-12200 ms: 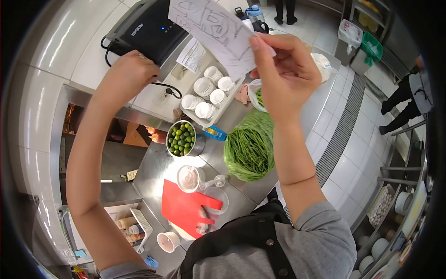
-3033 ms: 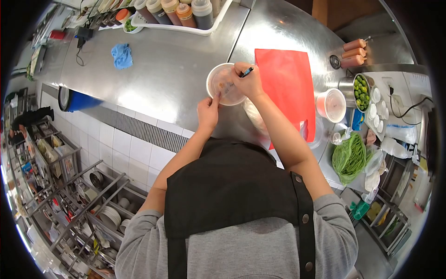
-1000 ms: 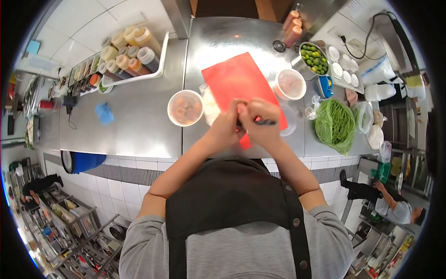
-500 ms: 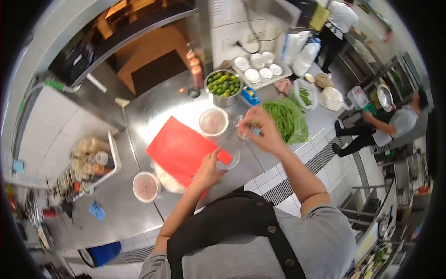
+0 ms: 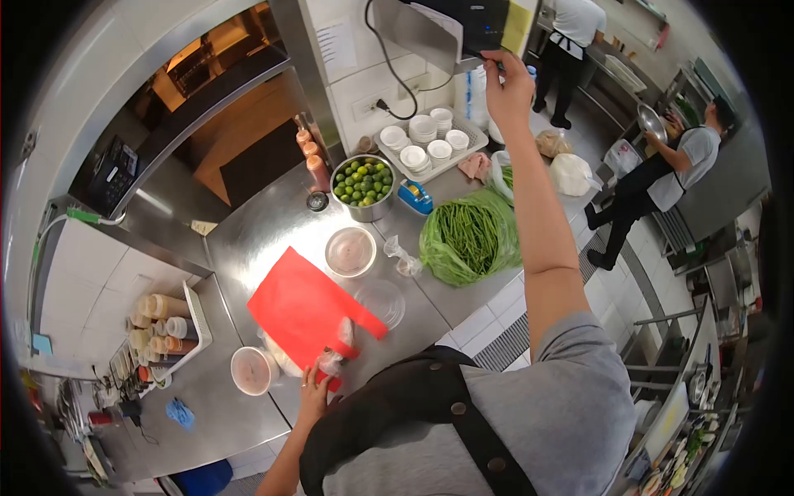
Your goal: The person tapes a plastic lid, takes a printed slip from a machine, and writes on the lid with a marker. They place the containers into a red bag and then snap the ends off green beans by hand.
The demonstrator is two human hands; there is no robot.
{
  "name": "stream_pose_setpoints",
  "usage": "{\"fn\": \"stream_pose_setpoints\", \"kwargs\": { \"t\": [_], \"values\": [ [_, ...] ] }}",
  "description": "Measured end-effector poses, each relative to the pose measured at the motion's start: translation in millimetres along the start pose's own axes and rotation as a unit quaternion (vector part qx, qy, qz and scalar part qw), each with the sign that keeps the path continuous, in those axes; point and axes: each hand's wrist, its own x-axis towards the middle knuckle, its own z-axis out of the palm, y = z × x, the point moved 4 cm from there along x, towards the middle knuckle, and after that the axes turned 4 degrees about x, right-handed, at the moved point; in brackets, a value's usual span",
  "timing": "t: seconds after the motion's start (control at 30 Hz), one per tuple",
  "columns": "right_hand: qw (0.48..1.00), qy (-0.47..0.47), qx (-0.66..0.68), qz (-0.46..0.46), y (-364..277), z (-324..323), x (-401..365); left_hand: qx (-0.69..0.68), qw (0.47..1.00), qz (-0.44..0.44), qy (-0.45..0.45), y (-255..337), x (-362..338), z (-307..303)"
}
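Observation:
My left hand is at the near edge of a red plastic carrier bag, fingers stretched out and touching it beside a small knotted clear bag. The red bag lies flat over a pale bundle that is mostly covered. My right hand is raised high, its fingers pinched at the lower edge of a black device with small blue lights. What sits between those fingertips is too small to make out. Two lidded round tubs stand on either side of the red bag.
On the steel counter are a clear lid, a small clear bag, green beans in a bag, a pot of limes, a blue tape dispenser and a tray of white cups. Two co-workers stand at right.
My right hand has risen from above the counter near the small clear bag to the black device. My left hand has drawn back toward me along the red bag.

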Motion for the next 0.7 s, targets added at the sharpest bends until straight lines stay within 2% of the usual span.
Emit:
{"fn": "stream_pose_setpoints", "kwargs": {
  "t": [0.03, 0.13, 0.17, 0.2, 0.23, 0.3, 0.33, 0.4, 0.43, 0.47, 0.53, 0.57, 0.6, 0.63, 0.67, 0.7],
  "values": [
    [0.994, -0.057, 0.039, 0.083, 19.2, 15.1, -1.5, -0.021, 0.999, -0.027, 0.014, 2.6, -3.9, -7.0],
    [0.999, 0.034, 0.004, -0.036, 32.4, 58.2, 1.1, -0.09, 0.985, -0.098, 0.108, 15.8, 1.0, -13.2],
    [0.999, 0.02, 0.012, -0.034, 40.4, 72.6, 2.8, -0.091, 0.981, -0.117, 0.124, 14.3, 2.1, -4.4],
    [0.999, 0.026, -0.01, -0.022, 80.5, 90.5, 5.4, -0.096, 0.973, -0.15, 0.145, 19.0, 5.9, -4.6],
    [0.998, 0.016, -0.057, 0.032, 85.4, 103.2, -2.6, -0.102, 0.963, -0.189, 0.164, 23.0, 10.1, -4.5],
    [0.997, 0.017, 0.076, -0.005, 91.9, 99.9, -3.7, -0.096, 0.946, -0.218, 0.218, 18.9, 12.8, 3.1],
    [0.984, 0.021, 0.177, -0.008, 86.7, 94.7, -14.8, -0.111, 0.936, -0.245, 0.225, 18.1, 12.7, 2.9],
    [0.973, 0.059, 0.225, 0.0, -30.4, 80.6, -40.3, -0.159, 0.903, -0.318, 0.241, 13.9, 9.9, 13.8],
    [0.997, 0.046, 0.056, -0.037, -57.4, 74.9, -60.4, -0.192, 0.878, -0.359, 0.25, 9.9, 8.3, 23.4],
    [0.994, 0.016, 0.02, -0.102, -94.4, 73.1, -85.2, -0.213, 0.859, -0.384, 0.263, 10.2, 7.6, 24.9],
    [0.985, -0.081, 0.056, -0.142, -136.9, 80.8, -158.7, -0.251, 0.822, -0.42, 0.291, 9.5, 10.7, 26.2],
    [0.98, -0.174, 0.063, -0.076, -138.6, 84.4, -216.9, -0.269, 0.817, -0.422, 0.287, 7.2, 14.2, 26.6],
    [0.95, -0.302, 0.07, -0.035, -148.9, 84.0, -278.5, -0.286, 0.812, -0.423, 0.283, 4.4, 17.6, 27.5],
    [0.881, -0.405, 0.242, -0.018, -194.0, 89.9, -303.1, -0.304, 0.809, -0.421, 0.277, 1.5, 19.5, 29.0],
    [0.807, -0.523, 0.253, -0.11, -220.2, 90.9, -336.8, -0.306, 0.809, -0.417, 0.281, -2.1, 20.9, 29.9],
    [0.771, -0.571, 0.253, -0.12, -249.8, 92.7, -350.6, -0.309, 0.81, -0.411, 0.284, -6.0, 23.1, 32.1]
  ]
}}
